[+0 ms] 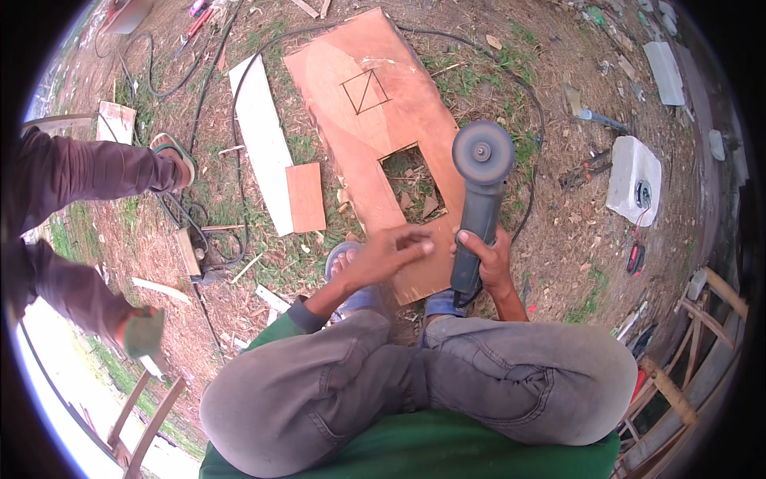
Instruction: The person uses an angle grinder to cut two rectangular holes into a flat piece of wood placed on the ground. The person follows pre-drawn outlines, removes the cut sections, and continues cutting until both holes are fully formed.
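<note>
An angle grinder [481, 211] with a dark body and a round grey disc stands out in my right hand [491, 259], its disc end pointing away from me. My fingers wrap round its body. A reddish-brown wooden board [351, 56] lies on the ground before my feet. Toward its near end it has a rectangular cut-out, through which wood scraps and dirt show. Farther up, a square with a diagonal is drawn in dark lines. My left hand [396, 251] hovers over the near part of the board, just below the cut-out, with fingers stretched and holding nothing.
Left of the board lie a long white plank [262, 144] and a small brown wood piece [306, 197]. A black cable [533, 104] loops around the board. Another person's sandalled foot [174, 160] is at the left. A white block-like container [634, 180] stands at the right, near a wooden frame [672, 391].
</note>
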Tool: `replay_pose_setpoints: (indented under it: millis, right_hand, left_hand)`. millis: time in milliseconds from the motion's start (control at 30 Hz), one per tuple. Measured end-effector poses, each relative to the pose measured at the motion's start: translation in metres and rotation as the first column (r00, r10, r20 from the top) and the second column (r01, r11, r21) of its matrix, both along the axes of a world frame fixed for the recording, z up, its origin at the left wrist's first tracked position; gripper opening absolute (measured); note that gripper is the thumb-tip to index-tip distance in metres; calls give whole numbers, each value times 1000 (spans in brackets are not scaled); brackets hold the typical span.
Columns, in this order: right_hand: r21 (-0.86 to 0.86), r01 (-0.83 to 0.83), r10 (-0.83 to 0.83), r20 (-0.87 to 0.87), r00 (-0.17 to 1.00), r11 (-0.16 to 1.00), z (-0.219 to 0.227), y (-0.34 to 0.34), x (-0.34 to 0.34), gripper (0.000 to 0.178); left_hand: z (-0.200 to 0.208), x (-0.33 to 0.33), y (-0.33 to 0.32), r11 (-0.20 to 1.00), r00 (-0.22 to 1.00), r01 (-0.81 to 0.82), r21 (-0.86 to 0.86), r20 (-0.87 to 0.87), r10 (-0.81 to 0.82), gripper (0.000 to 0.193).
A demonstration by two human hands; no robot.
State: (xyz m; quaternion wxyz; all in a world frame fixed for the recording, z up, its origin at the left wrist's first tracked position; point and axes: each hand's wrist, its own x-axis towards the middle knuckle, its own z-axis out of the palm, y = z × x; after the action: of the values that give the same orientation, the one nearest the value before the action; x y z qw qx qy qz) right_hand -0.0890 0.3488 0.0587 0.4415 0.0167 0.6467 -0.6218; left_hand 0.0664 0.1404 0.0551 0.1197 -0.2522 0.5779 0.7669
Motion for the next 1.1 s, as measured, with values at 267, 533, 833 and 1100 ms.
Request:
replay_pose_setpoints:
  millis: [267,533,833,1100]
  right_hand:
    - [231,-210,289,-399,870,950,17,-3,-9,48]
    - [557,-356,610,-374,699,750,18,-12,-18,68]
    - [634,-394,710,-377,595,666,20,-28,-24,69]
    - [650,-407,736,-374,565,642,25,-36,-26,72]
  left_hand:
    - [-46,23,-5,572,856,-398,-718,-65,513,48]
    - [-92,46,8,753,822,-509,-417,25,569,49]
    - [-83,51,18,722,796,-591,-359,-116,593,42]
    - [-74,50,18,708,796,-596,-380,-160,584,44]
